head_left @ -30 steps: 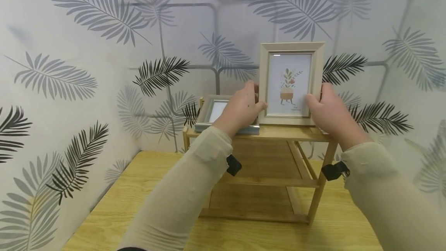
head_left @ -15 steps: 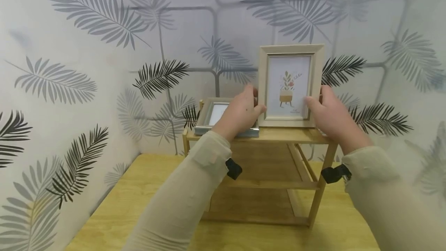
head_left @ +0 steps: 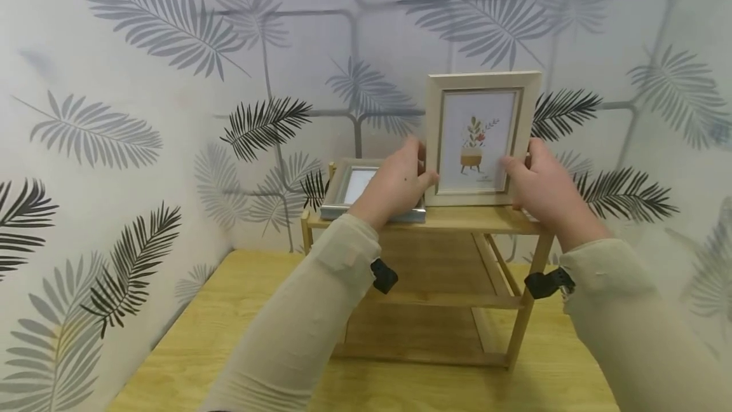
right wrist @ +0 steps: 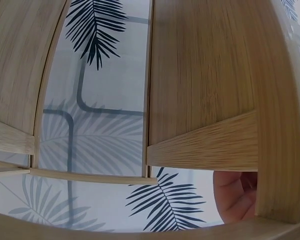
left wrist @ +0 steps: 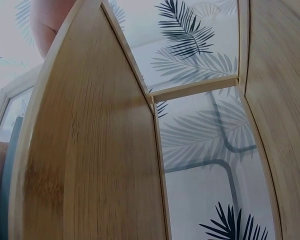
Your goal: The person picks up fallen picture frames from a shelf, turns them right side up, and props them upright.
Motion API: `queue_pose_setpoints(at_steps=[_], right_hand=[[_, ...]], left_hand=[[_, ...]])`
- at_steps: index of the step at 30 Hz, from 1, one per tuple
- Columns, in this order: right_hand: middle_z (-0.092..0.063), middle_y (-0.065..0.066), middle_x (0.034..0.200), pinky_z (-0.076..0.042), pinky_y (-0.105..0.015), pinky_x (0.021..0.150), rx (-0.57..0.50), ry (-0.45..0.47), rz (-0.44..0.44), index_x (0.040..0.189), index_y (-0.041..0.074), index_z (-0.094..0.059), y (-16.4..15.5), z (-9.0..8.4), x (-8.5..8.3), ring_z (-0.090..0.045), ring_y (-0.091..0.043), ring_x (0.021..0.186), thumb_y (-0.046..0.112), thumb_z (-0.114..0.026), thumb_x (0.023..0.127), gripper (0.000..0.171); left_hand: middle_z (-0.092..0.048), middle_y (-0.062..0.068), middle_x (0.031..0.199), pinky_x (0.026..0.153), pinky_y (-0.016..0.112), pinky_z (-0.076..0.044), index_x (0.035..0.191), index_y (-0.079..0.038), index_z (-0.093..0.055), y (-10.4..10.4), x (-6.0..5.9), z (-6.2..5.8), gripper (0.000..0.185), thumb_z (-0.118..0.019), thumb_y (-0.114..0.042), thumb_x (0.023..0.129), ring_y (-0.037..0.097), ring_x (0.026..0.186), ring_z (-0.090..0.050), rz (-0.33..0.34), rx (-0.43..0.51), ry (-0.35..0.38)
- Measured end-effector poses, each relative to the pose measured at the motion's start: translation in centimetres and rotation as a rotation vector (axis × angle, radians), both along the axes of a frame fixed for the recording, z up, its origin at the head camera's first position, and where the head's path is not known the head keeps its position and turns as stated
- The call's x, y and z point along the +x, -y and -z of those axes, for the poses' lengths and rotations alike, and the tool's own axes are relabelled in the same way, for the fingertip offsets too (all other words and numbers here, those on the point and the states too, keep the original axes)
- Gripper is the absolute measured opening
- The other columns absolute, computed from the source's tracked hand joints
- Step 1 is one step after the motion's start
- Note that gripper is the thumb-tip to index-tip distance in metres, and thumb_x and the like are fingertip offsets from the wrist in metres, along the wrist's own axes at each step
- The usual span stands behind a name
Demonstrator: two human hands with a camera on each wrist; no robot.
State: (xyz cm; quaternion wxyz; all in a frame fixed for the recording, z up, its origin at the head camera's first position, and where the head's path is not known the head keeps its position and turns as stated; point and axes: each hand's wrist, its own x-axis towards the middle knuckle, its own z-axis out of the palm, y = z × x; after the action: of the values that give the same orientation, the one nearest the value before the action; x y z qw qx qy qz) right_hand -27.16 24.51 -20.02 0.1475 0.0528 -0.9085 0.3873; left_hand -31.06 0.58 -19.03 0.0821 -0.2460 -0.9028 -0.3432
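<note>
A cream picture frame [head_left: 434, 138] with a print of a potted plant stands upright at the right of a bamboo shelf rack's top [head_left: 474, 216]. My left hand [head_left: 394, 180] holds its left side, the thumb at the front edge. On the opposite side my right hand [head_left: 543, 186] grips the frame, thumb over the front and fingers behind. A second picture frame [head_left: 334, 199], silvery at its edge, lies flat on the rack's left part; my left hand and wrist cover some of it. In the right wrist view, fingers of the right hand [right wrist: 235, 195] show beyond the rack's top board.
Below are the rack's middle shelf [head_left: 440, 262] and lower shelf [head_left: 412, 332]. The rack stands on a yellow wood-grain table [head_left: 240, 297], close to a leaf-patterned wall [head_left: 320, 49]. A black strap [head_left: 384, 276] is at the left wrist, another strap [head_left: 549, 281] at the right.
The upright picture frame has turned slightly, its upper right corner shifting a little to the right. Both hands keep their hold, and the flat frame stays where it was.
</note>
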Motion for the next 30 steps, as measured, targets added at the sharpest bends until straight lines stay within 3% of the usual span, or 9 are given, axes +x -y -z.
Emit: queue_pose_setpoints(at_steps=[2,7,12,17,24,30], right_hand=[[-0.046,-0.023,0.135,-0.048,-0.049,0.079,-0.008,0.003,0.001,0.149,0.006,-0.025,0.04,0.05,-0.11,-0.06,-0.036,0.091,0.063,-0.032,0.103,0.074],[-0.048,-0.021,0.124,-0.046,-0.046,0.074,-0.023,0.01,0.0,0.139,0.005,-0.029,0.07,0.49,-0.38,-0.06,-0.034,0.086,0.056,-0.032,0.105,0.062],[-0.05,-0.021,0.111,-0.045,-0.045,0.072,0.021,0.01,0.007,0.126,0.004,-0.03,0.06,0.75,-0.59,-0.059,-0.033,0.083,0.052,-0.028,0.107,0.052],[-0.05,-0.021,0.099,-0.044,-0.045,0.069,0.05,-0.007,0.009,0.121,0.002,-0.033,0.09,0.48,-0.79,-0.056,-0.033,0.082,0.052,-0.023,0.108,0.052],[-0.05,-0.023,0.107,-0.047,-0.045,0.075,0.062,0.024,0.015,0.122,-0.003,-0.038,0.04,0.62,-0.87,-0.057,-0.033,0.086,0.044,-0.022,0.11,0.051],[-0.051,-0.023,0.107,-0.046,-0.044,0.074,0.061,-0.002,0.02,0.114,-0.003,-0.042,0.22,0.2,-1.04,-0.057,-0.032,0.083,0.039,-0.025,0.11,0.045]], left_hand=[[-0.058,0.004,0.115,0.083,0.035,-0.051,0.122,-0.014,-0.044,0.04,-0.01,0.11,0.03,-0.062,-0.029,0.103,0.017,0.1,-0.059,0.008,0.0,-0.015],[-0.058,0.002,0.107,0.077,0.034,-0.05,0.109,-0.014,-0.048,0.1,0.06,0.72,0.023,-0.064,-0.029,0.102,0.018,0.092,-0.058,0.035,-0.006,-0.054],[-0.057,0.002,0.1,0.07,0.034,-0.049,0.108,-0.014,-0.051,0.28,0.2,0.97,0.022,-0.062,-0.032,0.103,0.019,0.084,-0.055,0.057,-0.027,-0.049],[-0.057,0.002,0.099,0.072,0.035,-0.048,0.112,-0.014,-0.051,0.4,0.1,0.61,0.025,-0.061,-0.036,0.103,0.018,0.084,-0.055,0.082,-0.027,-0.085],[-0.059,0.002,0.093,0.066,0.034,-0.049,0.099,-0.016,-0.057,0.31,0.09,0.69,0.019,-0.062,-0.035,0.103,0.017,0.078,-0.056,0.146,-0.08,-0.085],[-0.061,0.0,0.09,0.064,0.033,-0.048,0.096,-0.018,-0.06,0.4,0.13,0.43,0.019,-0.064,-0.036,0.101,0.016,0.076,-0.055,0.15,-0.08,-0.108]])
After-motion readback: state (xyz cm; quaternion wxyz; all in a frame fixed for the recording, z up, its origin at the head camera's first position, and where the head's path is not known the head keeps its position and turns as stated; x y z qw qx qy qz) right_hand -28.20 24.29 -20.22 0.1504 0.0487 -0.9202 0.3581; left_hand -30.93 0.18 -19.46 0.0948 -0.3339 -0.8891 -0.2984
